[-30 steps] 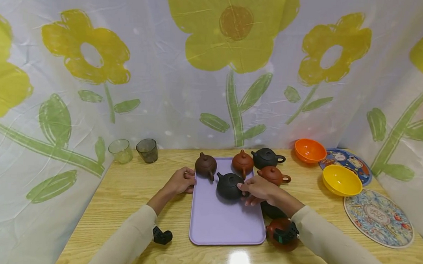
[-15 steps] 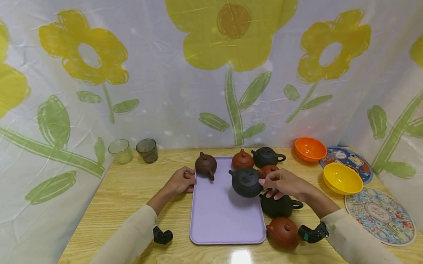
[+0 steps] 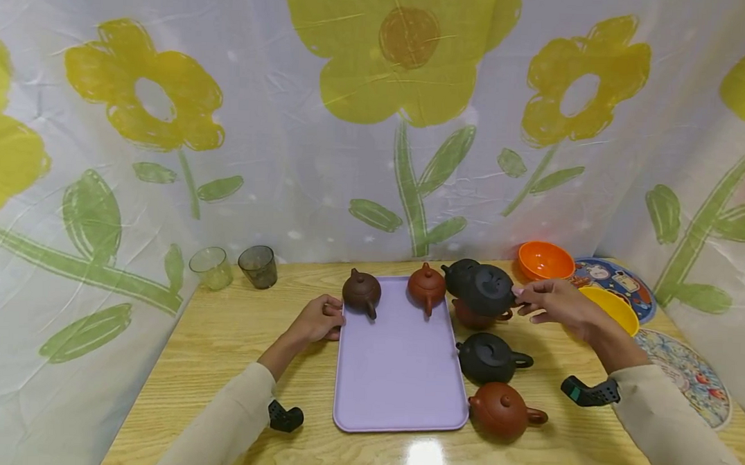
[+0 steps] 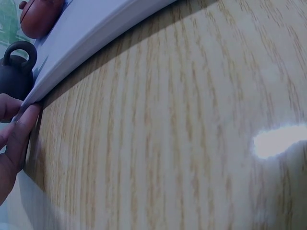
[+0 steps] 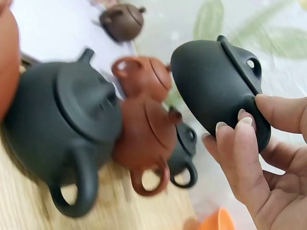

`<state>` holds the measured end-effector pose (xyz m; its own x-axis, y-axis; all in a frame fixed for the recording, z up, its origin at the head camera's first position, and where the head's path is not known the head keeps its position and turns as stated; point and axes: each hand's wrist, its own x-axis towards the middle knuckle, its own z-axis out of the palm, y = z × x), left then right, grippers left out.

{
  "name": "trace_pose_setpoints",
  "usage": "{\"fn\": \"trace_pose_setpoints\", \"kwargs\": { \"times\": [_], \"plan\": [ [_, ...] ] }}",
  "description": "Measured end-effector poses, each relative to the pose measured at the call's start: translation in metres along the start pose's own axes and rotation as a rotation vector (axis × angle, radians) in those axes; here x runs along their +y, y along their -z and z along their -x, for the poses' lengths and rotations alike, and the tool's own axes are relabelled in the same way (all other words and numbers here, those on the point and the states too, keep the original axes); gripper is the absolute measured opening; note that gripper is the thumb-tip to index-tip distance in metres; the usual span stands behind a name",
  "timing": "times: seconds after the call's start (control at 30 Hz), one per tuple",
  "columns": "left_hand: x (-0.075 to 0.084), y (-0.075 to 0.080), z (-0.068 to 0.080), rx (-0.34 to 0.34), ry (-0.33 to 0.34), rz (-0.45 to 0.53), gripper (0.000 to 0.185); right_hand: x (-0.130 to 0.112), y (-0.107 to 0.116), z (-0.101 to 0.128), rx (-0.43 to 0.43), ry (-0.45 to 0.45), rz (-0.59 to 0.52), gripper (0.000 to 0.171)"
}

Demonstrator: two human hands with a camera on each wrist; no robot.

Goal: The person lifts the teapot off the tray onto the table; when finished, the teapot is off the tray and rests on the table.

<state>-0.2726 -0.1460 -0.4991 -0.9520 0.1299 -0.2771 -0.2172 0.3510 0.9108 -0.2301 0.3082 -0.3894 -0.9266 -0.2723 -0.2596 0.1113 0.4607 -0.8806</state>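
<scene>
My right hand (image 3: 559,306) pinches the handle of a black teapot (image 3: 488,292) and holds it in the air over the right-hand row. Below it, a red-brown teapot (image 3: 473,316) and a black teapot (image 3: 458,274) are partly hidden. With thumb and fingers, my left hand (image 3: 314,320) grips the left rim of a lilac tray (image 3: 403,386). On the tray's far end sit a dark brown teapot (image 3: 361,292) and a red-brown teapot (image 3: 426,285). Nearer, right of the tray, stand another black teapot (image 3: 485,358) and another red-brown teapot (image 3: 501,410).
Two glasses (image 3: 258,267) stand at the back left. Back right are an orange bowl (image 3: 545,261) and a yellow bowl (image 3: 615,309), partly behind my right hand. Round patterned mats (image 3: 709,386) lie on the right. A flowered cloth (image 3: 324,189) closes off the back.
My right hand has lifted the black teapot off the tray and carried it right and toward the back, past the tray's edge. The left hand has stayed on the rim.
</scene>
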Motion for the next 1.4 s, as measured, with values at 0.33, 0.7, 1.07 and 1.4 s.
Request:
{"fn": "trace_pose_setpoints", "kwargs": {
  "times": [0.33, 0.7, 1.07, 1.4],
  "plan": [
    [-0.002, 0.0, -0.001, 0.001, -0.008, -0.01, 0.034, 0.028, 0.024, -0.012, 0.09, -0.047, 0.018, 0.051],
    [-0.004, -0.001, -0.003, 0.009, -0.016, -0.013, 0.034, 0.033, 0.034, -0.015, 0.104, -0.138, -0.024, 0.053],
    [-0.004, 0.0, -0.001, -0.001, -0.006, 0.0, 0.034, 0.033, 0.034, -0.02, 0.146, -0.194, -0.045, 0.043],
    [-0.002, 0.0, 0.001, 0.003, -0.015, 0.007, 0.035, 0.033, 0.039, -0.02, 0.118, -0.229, 0.011, 0.036]
  ]
}}
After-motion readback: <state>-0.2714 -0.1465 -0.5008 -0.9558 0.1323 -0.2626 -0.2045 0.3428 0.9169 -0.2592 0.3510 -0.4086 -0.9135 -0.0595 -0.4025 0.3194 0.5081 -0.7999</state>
